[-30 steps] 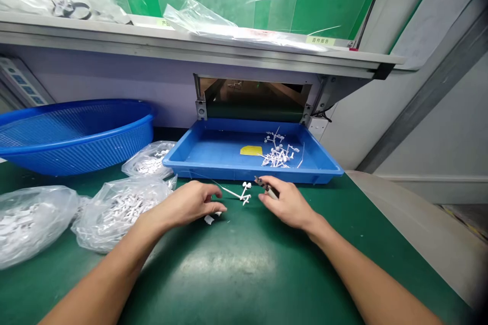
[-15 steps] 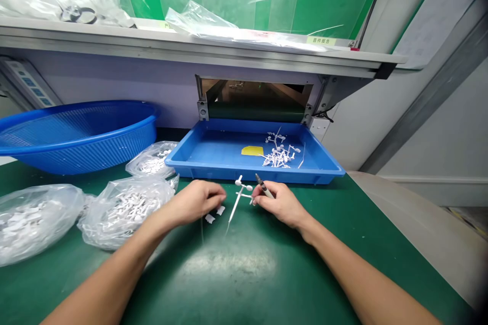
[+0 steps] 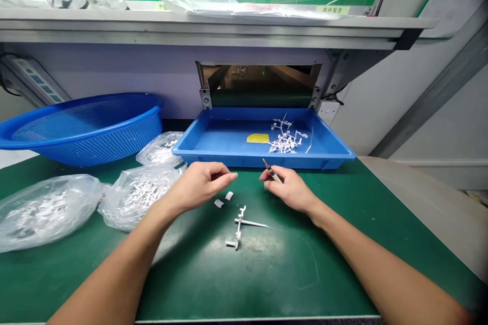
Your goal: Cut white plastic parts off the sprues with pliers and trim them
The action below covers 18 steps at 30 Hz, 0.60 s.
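Note:
My right hand (image 3: 292, 190) is closed around a slim pen-like tool (image 3: 273, 174) with a pale handle and a dark pointed tip aimed up and left. Its exact kind is too small to tell. Across from it my left hand (image 3: 204, 183) hovers over the green table, fingers loosely bent and thumb a little apart, with nothing visible between them. Just below that hand lie two small white plastic pieces (image 3: 223, 199). A branched white plastic sprue (image 3: 239, 228), with a long thin spike, rests on the table nearer to me, touched by neither hand.
A blue tray (image 3: 213, 157) behind my hands holds several white sprues (image 3: 284, 142) and a yellow card (image 3: 258, 138). Plastic bags of white parts (image 3: 143, 195) stand at the left, before a blue basket (image 3: 107, 147). A conveyor roller (image 3: 261, 98) sits behind the tray, under a shelf (image 3: 190, 30).
The white sprue, earlier up between my hands, now lies lower on the table and turned. My left hand has moved slightly right; the tool stays in my right hand. The view has shifted.

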Tool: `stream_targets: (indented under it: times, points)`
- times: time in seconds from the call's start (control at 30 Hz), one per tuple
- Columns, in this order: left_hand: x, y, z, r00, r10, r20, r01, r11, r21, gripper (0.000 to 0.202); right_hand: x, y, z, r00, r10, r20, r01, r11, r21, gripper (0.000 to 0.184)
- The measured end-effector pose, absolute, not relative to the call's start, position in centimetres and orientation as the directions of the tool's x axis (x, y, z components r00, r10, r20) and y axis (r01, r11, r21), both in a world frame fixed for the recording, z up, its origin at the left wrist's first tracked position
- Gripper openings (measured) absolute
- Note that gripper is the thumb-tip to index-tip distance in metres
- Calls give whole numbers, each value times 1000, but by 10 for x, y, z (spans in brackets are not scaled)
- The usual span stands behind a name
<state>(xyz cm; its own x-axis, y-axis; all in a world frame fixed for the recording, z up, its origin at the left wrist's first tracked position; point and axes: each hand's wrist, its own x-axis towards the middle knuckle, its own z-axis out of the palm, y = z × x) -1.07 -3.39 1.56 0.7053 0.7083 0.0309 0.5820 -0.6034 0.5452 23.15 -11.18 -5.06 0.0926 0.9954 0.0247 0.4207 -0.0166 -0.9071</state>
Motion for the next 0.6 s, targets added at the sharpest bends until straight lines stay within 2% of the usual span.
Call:
stream_targets:
  times: [0.07, 0.1, 0.2, 0.3, 0.47, 0.53, 0.6]
  points:
    - [-15, -57, 31, 723, 664, -189, 652, -566, 504, 38, 232, -112, -53, 90, 996, 27, 427, -14, -904, 14]
    - [-15, -71, 33, 717, 648, -257, 679, -565, 469, 39, 232, -112, -55, 85, 996, 26, 427, -13, -904, 14]
    - [-11, -107, 17, 671, 686, -281, 731, -549, 406, 31, 229, -113, -56, 58, 998, 26, 413, -1, -911, 14]
    - [-4, -113, -2, 681, 695, -230, 690, -503, 521, 30, 228, -117, -50, 18, 999, 34, 387, 24, -922, 15]
    - [13, -72, 4, 744, 628, -229, 527, -340, 779, 37, 232, -124, -33, -219, 976, 17, 213, 65, -975, 34]
    - [24, -58, 5, 757, 611, -233, 460, -245, 853, 41, 232, -123, -31, -153, 987, 42, 165, 68, -984, 31]
    - [36, -51, -1, 734, 651, -193, 397, -180, 900, 43, 233, -118, -35, 9, 998, 66, 145, 64, -987, 25]
